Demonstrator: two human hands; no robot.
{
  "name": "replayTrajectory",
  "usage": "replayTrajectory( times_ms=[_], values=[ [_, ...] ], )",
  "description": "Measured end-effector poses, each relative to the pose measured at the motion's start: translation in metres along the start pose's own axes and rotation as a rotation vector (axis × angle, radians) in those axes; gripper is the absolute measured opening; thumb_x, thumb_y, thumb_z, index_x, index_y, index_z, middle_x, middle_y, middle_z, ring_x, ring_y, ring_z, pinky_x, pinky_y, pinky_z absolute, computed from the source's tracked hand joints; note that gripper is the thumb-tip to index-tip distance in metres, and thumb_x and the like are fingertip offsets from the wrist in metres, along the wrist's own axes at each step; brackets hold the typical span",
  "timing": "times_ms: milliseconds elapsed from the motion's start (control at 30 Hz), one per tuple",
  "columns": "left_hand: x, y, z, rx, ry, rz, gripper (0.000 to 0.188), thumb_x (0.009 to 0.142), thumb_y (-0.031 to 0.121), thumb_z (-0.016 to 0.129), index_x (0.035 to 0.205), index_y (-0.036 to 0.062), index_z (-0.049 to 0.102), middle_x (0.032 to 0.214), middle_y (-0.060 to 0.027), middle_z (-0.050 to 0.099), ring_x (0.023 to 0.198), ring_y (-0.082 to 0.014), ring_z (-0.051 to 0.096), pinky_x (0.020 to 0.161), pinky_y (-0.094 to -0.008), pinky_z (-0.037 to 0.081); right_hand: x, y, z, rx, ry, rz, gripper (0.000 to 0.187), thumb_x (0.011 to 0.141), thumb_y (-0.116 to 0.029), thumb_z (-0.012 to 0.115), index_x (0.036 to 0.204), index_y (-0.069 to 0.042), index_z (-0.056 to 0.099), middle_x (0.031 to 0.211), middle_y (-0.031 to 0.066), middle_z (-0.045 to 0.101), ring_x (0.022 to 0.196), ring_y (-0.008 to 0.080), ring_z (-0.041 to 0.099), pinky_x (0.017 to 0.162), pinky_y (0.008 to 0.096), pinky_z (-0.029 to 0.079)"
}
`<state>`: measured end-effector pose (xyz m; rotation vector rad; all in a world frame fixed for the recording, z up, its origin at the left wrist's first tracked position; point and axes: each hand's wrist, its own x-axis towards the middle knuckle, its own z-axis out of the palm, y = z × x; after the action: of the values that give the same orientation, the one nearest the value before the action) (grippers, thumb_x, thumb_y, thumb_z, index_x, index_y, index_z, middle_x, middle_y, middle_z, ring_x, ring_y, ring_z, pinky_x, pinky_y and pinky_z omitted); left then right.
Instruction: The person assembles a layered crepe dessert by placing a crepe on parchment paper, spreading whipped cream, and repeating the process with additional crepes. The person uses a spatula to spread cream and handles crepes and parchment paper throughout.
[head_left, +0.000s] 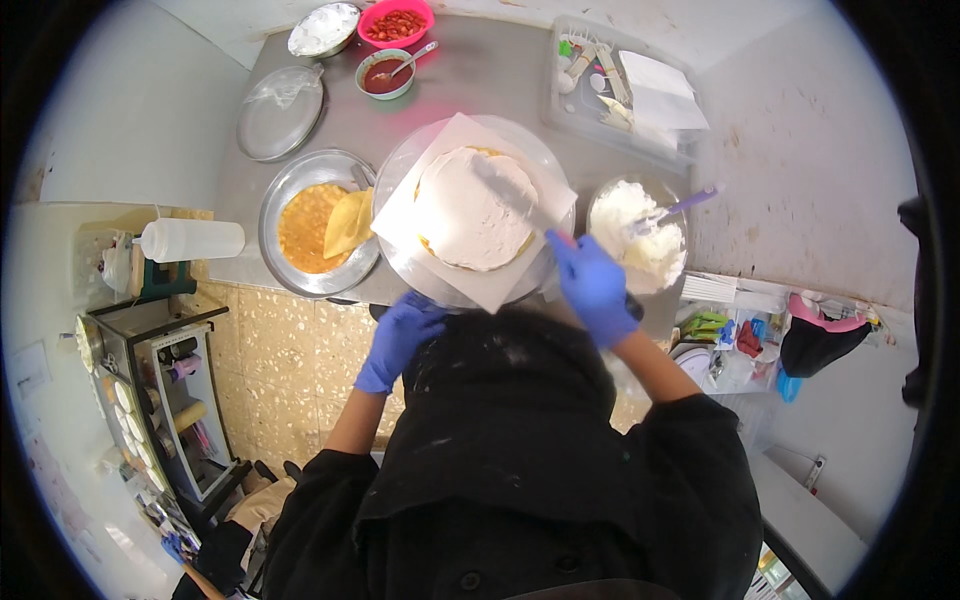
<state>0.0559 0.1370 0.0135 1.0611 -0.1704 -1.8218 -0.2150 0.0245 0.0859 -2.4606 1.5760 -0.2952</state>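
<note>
A round cake layer [475, 225] covered with pale cream sits on white square paper [490, 290] atop a clear round turntable [400, 160]. My right hand [592, 285], in a blue glove, is closed around the handle of an icing spatula [520, 200]. The spatula's blade, blurred, lies across the cream at the cake's upper right. At the turntable's near left rim is my gloved left hand [400, 340], its fingers bent against the edge; their tips are partly hidden. Right of the turntable, a bowl of white cream [640, 235] holds a purple-handled spatula [690, 200].
On the left, a metal pan [275, 275] holds round sponge and a folded piece. Behind are a metal lid [280, 115], a sauce bowl [385, 75] with a spoon, a pink bowl of red fruit pieces [396, 24] and a white-filled bowl [324, 30]. A clear bin [560, 115] stands far right.
</note>
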Motion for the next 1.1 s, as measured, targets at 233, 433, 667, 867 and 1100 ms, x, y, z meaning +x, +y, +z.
replayTrajectory(
  times_ms=[233, 433, 667, 867, 1100],
  values=[
    [0.021, 0.043, -0.028, 0.221, -0.009, -0.06, 0.044, 0.085, 0.021, 0.05, 0.124, 0.0005, 0.048, 0.112, -0.0123, 0.06, 0.107, -0.0266, 0.057, 0.092, -0.0424, 0.047, 0.017, 0.004, -0.006, -0.151, 0.078, -0.239, 0.043, 0.083, -0.013, 0.05, 0.126, -0.016, 0.055, 0.079, 0.0106, 0.053, 0.069, 0.0275, 0.055, 0.058, 0.0386, 0.049],
    [0.057, 0.082, -0.03, 0.285, 0.184, 0.166, 0.037, 0.091, 0.025, 0.046, 0.118, 0.0019, 0.054, 0.096, -0.0126, 0.065, 0.087, -0.0236, 0.065, 0.076, -0.0391, 0.055, 0.002, 0.005, -0.012, 0.085, -0.087, -0.148, 0.04, 0.082, -0.013, 0.052, 0.122, -0.018, 0.058, 0.079, 0.0093, 0.053, 0.071, 0.0261, 0.056, 0.057, 0.0385, 0.048],
    [0.076, 0.108, -0.022, 0.094, -0.033, -0.051, 0.044, 0.093, 0.036, 0.048, 0.118, 0.0008, 0.054, 0.088, -0.0071, 0.064, 0.071, -0.0167, 0.063, 0.062, -0.0297, 0.053, 0.035, 0.028, -0.001, -0.167, 0.016, -0.103, 0.043, 0.08, -0.012, 0.055, 0.123, -0.021, 0.058, 0.081, 0.0082, 0.053, 0.072, 0.0252, 0.057, 0.057, 0.038, 0.048],
    [0.118, 0.135, -0.01, 0.702, 0.117, 0.279, 0.038, 0.097, 0.031, 0.044, 0.112, -0.0009, 0.058, 0.091, -0.0026, 0.06, 0.082, -0.0104, 0.056, 0.079, -0.0278, 0.047, -0.033, 0.042, -0.005, 0.113, 0.087, 0.047, 0.033, 0.083, -0.016, 0.059, 0.114, -0.021, 0.065, 0.073, 0.0099, 0.05, 0.062, 0.0273, 0.055, 0.053, 0.0375, 0.045],
    [-0.014, -0.041, 0.0, 0.947, -0.358, -0.122, 0.045, 0.096, 0.022, 0.049, 0.133, -0.0026, 0.043, 0.127, -0.0131, 0.053, 0.12, -0.0191, 0.047, 0.103, -0.0293, 0.034, -0.061, 0.0, -0.012, 0.194, -0.029, 0.164, 0.031, 0.083, -0.012, 0.061, 0.113, -0.023, 0.066, 0.073, 0.011, 0.052, 0.062, 0.0277, 0.055, 0.055, 0.0377, 0.044]
  ],
)
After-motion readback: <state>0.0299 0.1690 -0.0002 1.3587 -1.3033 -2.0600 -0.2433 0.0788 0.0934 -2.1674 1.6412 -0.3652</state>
